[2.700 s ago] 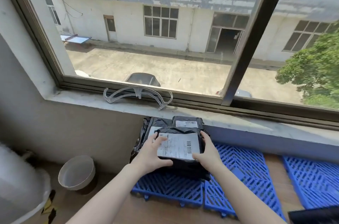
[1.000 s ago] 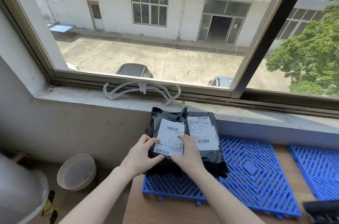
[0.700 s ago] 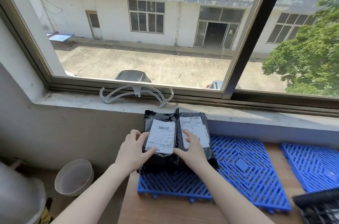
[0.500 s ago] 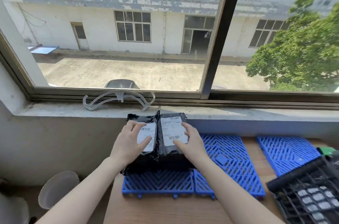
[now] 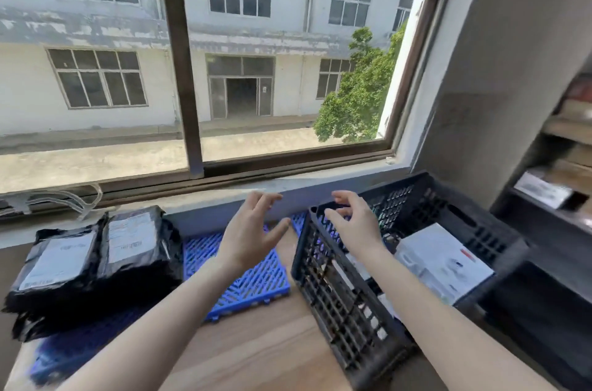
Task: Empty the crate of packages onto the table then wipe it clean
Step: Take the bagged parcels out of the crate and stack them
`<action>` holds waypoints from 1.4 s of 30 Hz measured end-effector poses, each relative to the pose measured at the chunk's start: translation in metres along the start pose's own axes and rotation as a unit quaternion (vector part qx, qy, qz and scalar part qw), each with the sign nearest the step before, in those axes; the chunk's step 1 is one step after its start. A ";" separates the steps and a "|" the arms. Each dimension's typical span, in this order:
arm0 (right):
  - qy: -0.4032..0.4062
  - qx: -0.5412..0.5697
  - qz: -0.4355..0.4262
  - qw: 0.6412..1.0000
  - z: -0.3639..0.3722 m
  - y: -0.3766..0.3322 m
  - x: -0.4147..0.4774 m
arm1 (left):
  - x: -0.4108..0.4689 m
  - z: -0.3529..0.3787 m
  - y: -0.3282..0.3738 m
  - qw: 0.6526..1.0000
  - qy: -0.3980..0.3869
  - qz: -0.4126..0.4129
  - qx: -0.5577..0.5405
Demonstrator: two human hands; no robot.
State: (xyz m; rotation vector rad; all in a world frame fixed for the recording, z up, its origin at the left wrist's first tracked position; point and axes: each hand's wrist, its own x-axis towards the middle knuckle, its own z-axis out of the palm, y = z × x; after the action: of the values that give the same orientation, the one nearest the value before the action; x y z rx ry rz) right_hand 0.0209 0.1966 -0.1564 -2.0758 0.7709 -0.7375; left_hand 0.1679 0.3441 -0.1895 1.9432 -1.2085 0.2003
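Observation:
A black slatted crate [image 5: 339, 304] stands on the wooden table [image 5: 262, 355] at the right, with a white package [image 5: 445, 262] lying inside it. A pile of black packages with white labels [image 5: 96, 259] sits at the left on a blue grid mat [image 5: 253, 281]. My left hand [image 5: 253, 237] hovers over the mat, fingers spread and empty. My right hand [image 5: 352, 224] is over the crate's near left corner, fingers loosely bent, holding nothing.
The window sill [image 5: 198, 195] runs along the back with a clear plastic hanger [image 5: 64, 198] on it. A grey wall and dark shelves with boxes [image 5: 551, 185] stand at the right, close behind the crate.
Both hands let go of the black packages and moved right toward the crate. The view swung right, bringing the crate into full view.

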 end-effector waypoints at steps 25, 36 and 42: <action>-0.154 -0.110 0.101 0.977 -0.126 0.216 0.139 | 0.107 0.280 0.071 0.983 -0.122 -0.131 0.030; -0.355 -0.143 0.122 0.916 -0.053 0.273 0.183 | 0.072 0.310 0.035 0.915 -0.106 -0.383 0.076; -0.452 -0.169 0.142 0.864 -0.016 0.310 0.186 | 0.045 0.336 0.024 0.856 -0.096 -0.498 0.101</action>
State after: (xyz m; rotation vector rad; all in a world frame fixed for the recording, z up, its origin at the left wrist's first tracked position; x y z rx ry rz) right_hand 0.0472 -0.1026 -0.3578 -2.1994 0.6384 0.5767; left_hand 0.0810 0.0710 -0.3719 2.5606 -0.1574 -0.4366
